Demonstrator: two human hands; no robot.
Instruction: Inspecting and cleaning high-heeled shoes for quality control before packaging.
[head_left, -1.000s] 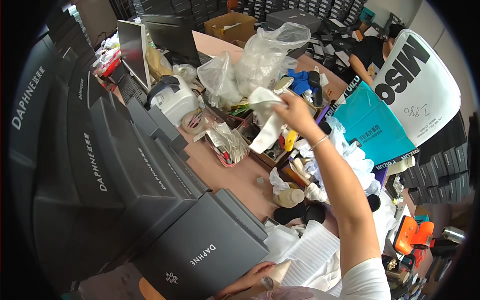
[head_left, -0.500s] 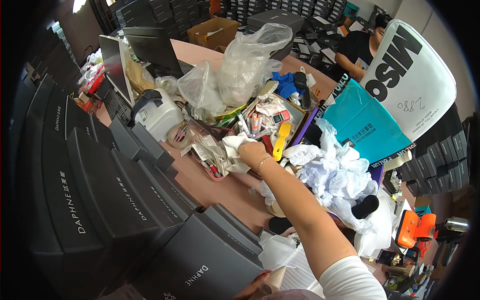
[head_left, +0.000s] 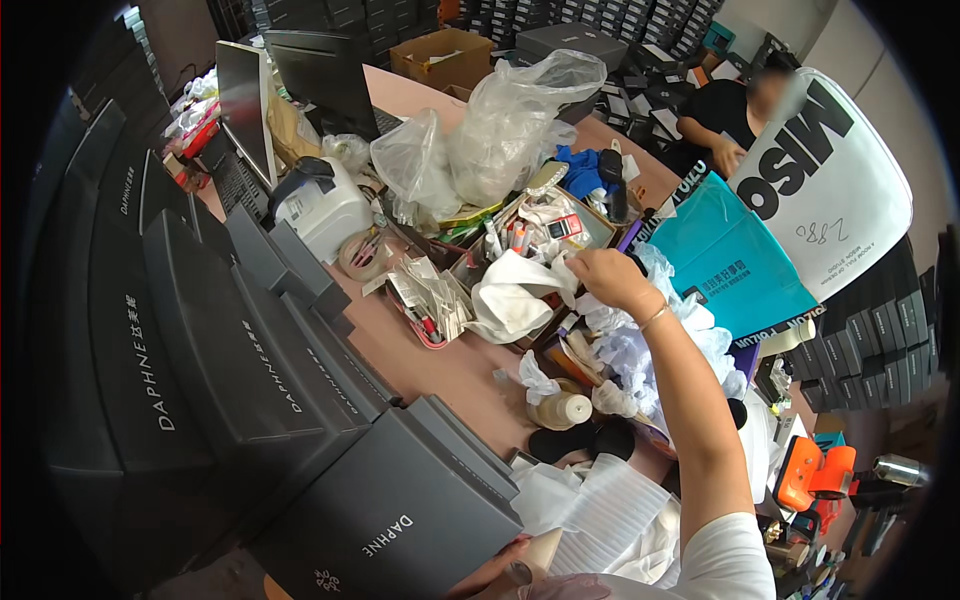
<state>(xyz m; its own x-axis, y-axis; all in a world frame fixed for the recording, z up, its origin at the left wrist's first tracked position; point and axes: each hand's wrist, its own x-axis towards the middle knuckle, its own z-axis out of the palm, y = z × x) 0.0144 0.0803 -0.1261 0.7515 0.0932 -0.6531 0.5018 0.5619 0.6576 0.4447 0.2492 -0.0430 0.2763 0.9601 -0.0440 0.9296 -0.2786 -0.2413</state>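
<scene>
My right hand [head_left: 617, 280] reaches over the crowded table with its fingers pinched on the right edge of a white cloth [head_left: 512, 297]. The cloth is spread over the front of an open box of small things, next to a pink-rimmed tray [head_left: 432, 342] of papers and pens. A red-and-grey handheld device [head_left: 565, 227] lies in the box behind it. Low in the picture, my left hand [head_left: 492, 568] shows only in part beside a dark shoe box [head_left: 400, 510]. It seems closed on a beige, pointed shoe [head_left: 542, 550], most of which is out of sight.
Stacked dark shoe boxes [head_left: 210, 330] fill the left side. Crumpled pale plastic bags [head_left: 655, 360] lie right of the cloth, below a turquoise box [head_left: 725, 260]. A cream bottle [head_left: 565, 408] and white foam sheets [head_left: 610, 505] are nearer. Another person [head_left: 720, 115] is at the far right.
My right hand has moved right, drawing the white cloth from a bunched lump into a wider spread. The view has shifted slightly, and the cream bottle shows more fully.
</scene>
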